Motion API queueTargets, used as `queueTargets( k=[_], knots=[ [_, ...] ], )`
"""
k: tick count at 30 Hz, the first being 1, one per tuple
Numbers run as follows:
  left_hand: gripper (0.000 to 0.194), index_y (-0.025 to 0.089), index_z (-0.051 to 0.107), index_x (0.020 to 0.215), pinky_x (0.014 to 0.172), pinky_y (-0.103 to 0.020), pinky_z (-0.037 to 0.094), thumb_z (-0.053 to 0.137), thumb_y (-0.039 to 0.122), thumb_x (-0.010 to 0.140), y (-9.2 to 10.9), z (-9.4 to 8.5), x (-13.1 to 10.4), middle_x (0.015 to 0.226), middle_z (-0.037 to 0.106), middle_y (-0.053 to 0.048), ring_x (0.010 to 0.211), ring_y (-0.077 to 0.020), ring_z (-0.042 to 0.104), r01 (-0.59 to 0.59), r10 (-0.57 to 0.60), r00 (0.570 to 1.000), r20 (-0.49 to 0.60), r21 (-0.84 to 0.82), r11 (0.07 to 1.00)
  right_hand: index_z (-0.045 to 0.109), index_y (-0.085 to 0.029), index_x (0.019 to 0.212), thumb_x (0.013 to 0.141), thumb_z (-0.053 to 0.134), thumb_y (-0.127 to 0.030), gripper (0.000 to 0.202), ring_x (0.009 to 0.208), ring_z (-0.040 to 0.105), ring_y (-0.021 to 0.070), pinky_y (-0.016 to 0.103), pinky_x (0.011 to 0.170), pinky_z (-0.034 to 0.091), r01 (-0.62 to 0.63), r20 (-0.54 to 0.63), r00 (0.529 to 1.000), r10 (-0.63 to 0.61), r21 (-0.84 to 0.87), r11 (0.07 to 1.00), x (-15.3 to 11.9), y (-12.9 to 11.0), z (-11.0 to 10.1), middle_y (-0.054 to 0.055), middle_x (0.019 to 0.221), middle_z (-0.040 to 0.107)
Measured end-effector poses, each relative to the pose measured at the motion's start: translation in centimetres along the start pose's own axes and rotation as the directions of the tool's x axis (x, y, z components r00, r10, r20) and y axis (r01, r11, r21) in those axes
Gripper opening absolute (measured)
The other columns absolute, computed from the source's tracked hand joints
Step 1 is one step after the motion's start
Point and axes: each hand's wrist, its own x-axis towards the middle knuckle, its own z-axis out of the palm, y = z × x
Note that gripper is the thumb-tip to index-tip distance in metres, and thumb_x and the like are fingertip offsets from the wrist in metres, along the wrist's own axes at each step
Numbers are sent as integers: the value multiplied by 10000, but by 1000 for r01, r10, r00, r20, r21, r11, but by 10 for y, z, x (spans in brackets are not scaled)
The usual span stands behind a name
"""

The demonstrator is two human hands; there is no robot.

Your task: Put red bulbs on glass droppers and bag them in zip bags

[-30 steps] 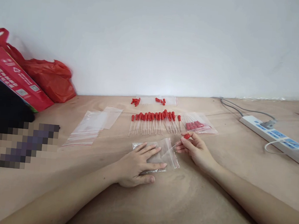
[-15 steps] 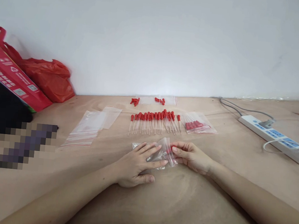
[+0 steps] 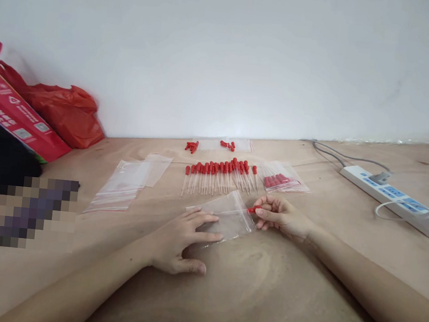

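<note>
Flat on a clear zip-lock bag [image 3: 227, 218] lies my left hand [image 3: 184, 239], its fingers spread over the bag's left part. At the bag's right-hand mouth, my right hand [image 3: 281, 217] pinches a dropper by its red rubber bulb [image 3: 254, 209]. The dropper's thin glass tube [image 3: 232, 212] runs left from the bulb and shows through the bag. Just beyond the hands, several glass droppers with red bulbs [image 3: 221, 174] lie side by side in a row. To their right is a zip-lock bag holding droppers [image 3: 286, 178].
Empty zip-lock bags [image 3: 125, 183] lie to the left. Loose red bulbs [image 3: 191, 146] and more clear plastic [image 3: 242, 144] lie by the wall. A power strip [image 3: 389, 190] with cables stands at the right. Red bags [image 3: 65, 111] and a blurred dark object [image 3: 31, 211] are at the left.
My left hand has shifted left and the bag now lies flatter and more spread out. My right hand has moved slightly right, with the red bulb showing outside the bag's mouth.
</note>
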Motion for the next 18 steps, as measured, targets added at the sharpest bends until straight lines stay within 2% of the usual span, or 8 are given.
queueTargets(
  k=[3, 5, 6, 12, 18],
  knots=[
    [551, 345, 401, 1264, 994, -513, 261, 547, 500, 756, 0, 2, 2, 1460, 70, -32, 1287, -342, 190, -21, 21, 1000, 12, -31, 999, 539, -155, 782, 638, 710, -309, 271, 514, 528, 48, 153, 416, 398, 39, 31, 999, -36, -76, 996, -1, -3, 2, -40, 633, 554],
    [526, 362, 401, 1261, 995, -501, 268, 547, 474, 769, 0, 4, 3, 1458, -104, 11, 1300, -357, 128, -26, 26, 1000, -1, -52, 998, 542, -150, 773, 640, 704, -328, 275, 549, 526, 50, 155, 432, 401, 36, 57, 998, -31, -94, 995, 0, -5, 2, -28, 673, 564],
    [521, 366, 398, 1262, 999, -499, 262, 545, 469, 773, 0, 5, 4, 1449, -148, 25, 1302, -361, 111, -29, 29, 1000, 0, -56, 998, 545, -147, 773, 645, 699, -337, 276, 572, 535, 58, 164, 454, 415, 31, 74, 997, -24, -98, 995, 0, -6, 2, -19, 690, 573],
    [510, 375, 386, 1268, 1013, -494, 243, 521, 478, 788, 0, 6, 5, 1454, -124, 40, 1303, -351, 119, -28, 29, 999, 28, -37, 999, 560, -141, 789, 633, 709, -326, 284, 644, 561, 83, 238, 616, 454, 70, 164, 985, -53, -101, 992, 3, -2, 12, 2, 739, 611],
    [500, 362, 405, 1260, 992, -487, 285, 521, 477, 788, 1, 5, 5, 1457, -109, 13, 1294, -360, 151, -34, 35, 999, 18, -21, 999, 529, -145, 733, 617, 722, -312, 280, 586, 552, 71, 225, 589, 425, 97, 158, 983, -89, -46, 994, 3, 6, 28, -16, 658, 617]
  ],
)
